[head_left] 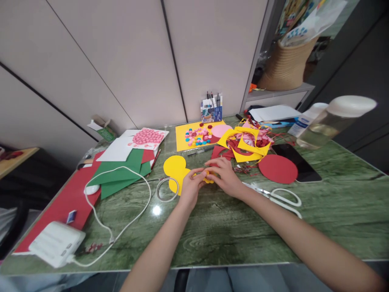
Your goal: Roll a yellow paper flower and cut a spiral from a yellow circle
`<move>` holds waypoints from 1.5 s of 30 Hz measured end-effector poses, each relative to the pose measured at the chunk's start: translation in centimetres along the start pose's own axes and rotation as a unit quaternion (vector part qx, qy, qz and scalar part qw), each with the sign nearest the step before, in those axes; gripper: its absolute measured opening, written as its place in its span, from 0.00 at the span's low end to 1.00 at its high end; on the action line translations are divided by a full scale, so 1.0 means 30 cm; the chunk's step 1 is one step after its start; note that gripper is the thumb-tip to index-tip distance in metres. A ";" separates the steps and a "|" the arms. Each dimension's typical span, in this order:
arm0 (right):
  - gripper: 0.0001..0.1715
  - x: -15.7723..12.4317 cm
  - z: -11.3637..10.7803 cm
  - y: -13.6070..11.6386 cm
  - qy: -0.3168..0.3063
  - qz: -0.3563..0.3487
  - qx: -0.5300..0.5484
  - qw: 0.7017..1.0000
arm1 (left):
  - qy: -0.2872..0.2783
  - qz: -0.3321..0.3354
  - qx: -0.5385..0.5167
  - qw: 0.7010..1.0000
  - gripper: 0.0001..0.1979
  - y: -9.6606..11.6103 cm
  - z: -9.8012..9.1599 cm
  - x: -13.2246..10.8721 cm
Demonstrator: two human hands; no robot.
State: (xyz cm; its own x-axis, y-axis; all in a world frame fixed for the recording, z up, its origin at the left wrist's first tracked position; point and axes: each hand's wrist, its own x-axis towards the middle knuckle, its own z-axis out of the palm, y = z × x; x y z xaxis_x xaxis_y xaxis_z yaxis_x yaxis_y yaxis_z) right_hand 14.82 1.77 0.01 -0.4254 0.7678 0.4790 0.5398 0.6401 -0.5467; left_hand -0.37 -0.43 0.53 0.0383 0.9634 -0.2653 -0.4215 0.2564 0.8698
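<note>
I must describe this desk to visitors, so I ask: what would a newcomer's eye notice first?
Probably the bright yellow paper at the left hand and right hand, near the middle. Next, the red paper circle to their right, beside the black tablet, and the pink-dotted card farther back, left.

Left hand [193, 183] and right hand [224, 176] close together, both at a small yellow piece [209, 181], mostly hidden. Rounded yellow cutouts [175, 166] and tape roll [165, 200] just beside left hand; white-handled scissors [267, 194] alongside right forearm [273, 219]; red disc [277, 169] overlapping dark tablet [306, 168]
</note>
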 end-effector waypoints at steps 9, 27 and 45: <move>0.06 0.004 -0.005 -0.004 0.032 0.032 0.002 0.999 | -0.002 0.002 -0.042 0.999 0.16 -0.011 0.014 -0.014; 0.06 0.018 -0.044 -0.003 -0.043 0.026 0.069 0.996 | -0.036 0.021 0.060 0.997 0.15 0.002 -0.016 -0.001; 0.06 0.007 -0.028 0.016 -0.026 -0.006 0.034 0.999 | -0.074 0.000 0.104 0.992 0.20 0.027 -0.044 0.018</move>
State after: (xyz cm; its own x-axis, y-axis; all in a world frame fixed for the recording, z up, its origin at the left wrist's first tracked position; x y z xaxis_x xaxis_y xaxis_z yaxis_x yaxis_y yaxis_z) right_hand 15.61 2.23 0.43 -0.4696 0.7592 0.4506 0.4844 0.6483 -0.5875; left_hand -1.88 0.19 0.56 0.1768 0.9606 -0.2142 -0.2261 0.2515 0.9411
